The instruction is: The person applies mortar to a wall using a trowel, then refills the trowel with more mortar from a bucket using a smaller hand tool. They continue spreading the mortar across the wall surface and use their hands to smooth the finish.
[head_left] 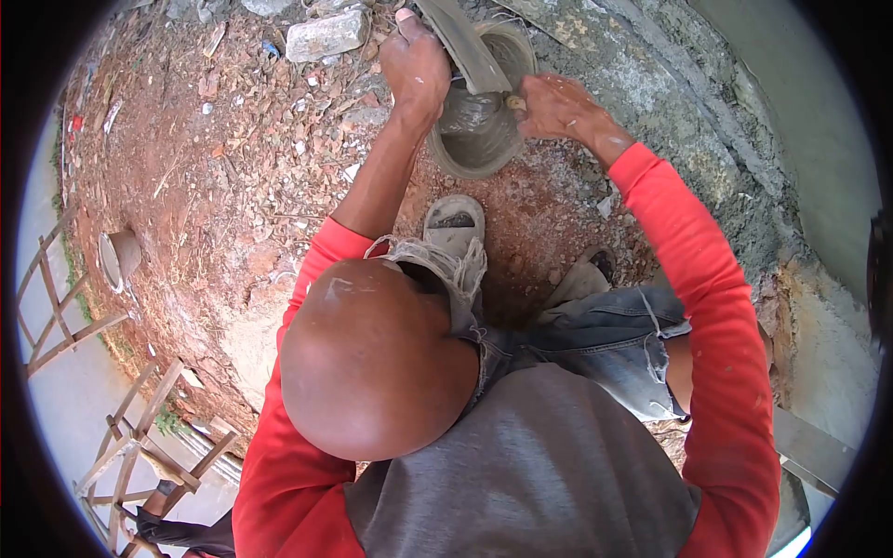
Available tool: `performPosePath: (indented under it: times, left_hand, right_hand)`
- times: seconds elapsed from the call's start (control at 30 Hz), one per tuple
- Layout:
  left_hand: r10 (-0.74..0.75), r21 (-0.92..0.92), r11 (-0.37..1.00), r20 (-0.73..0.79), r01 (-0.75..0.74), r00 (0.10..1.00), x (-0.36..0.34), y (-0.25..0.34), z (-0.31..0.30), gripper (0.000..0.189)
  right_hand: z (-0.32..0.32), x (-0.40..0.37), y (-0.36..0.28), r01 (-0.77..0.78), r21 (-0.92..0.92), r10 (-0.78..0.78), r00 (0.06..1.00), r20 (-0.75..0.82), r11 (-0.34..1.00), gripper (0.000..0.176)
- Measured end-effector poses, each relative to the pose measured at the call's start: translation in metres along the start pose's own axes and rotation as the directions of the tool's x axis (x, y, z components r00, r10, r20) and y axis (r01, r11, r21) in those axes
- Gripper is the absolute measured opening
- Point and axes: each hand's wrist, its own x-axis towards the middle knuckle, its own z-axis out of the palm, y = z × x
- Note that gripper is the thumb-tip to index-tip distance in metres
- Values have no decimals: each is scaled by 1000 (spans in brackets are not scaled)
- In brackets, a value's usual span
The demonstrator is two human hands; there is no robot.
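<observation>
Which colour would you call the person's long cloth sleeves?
The long sleeves are red, clearest in the head view.

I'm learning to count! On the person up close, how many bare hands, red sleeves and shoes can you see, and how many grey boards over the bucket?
Hands: 2 (left hand, right hand)
Red sleeves: 2 (left sleeve, right sleeve)
Shoes: 2 (left shoe, right shoe)
Board over the bucket: 1
Total: 7
</observation>
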Motion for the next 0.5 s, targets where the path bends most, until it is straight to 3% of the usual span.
performPosePath:
  times: [0.1,0.23,0.3,0.4,0.5]
  left_hand:
    - [35,-72,997,20,-33,999,-3,9,0,46]
    - [76,-113,991,15,-74,997,-7,16,-2,44]
    - [-2,-108,994,-18,0,1000,-3,13,-1,46]
    - [-86,-111,990,-27,83,996,6,4,-4,49]
    - [-96,-199,976,-48,84,994,9,5,-6,50]
  right_hand:
    - [-16,15,8,-54,125,38,991,128,991,46]
    - [2,35,24,-5,190,-20,991,130,982,49]
    - [1,40,33,22,264,-59,990,132,964,49]
    - [-14,35,26,-272,391,111,915,388,879,55]
    - [12,34,22,-270,540,7,899,438,797,56]
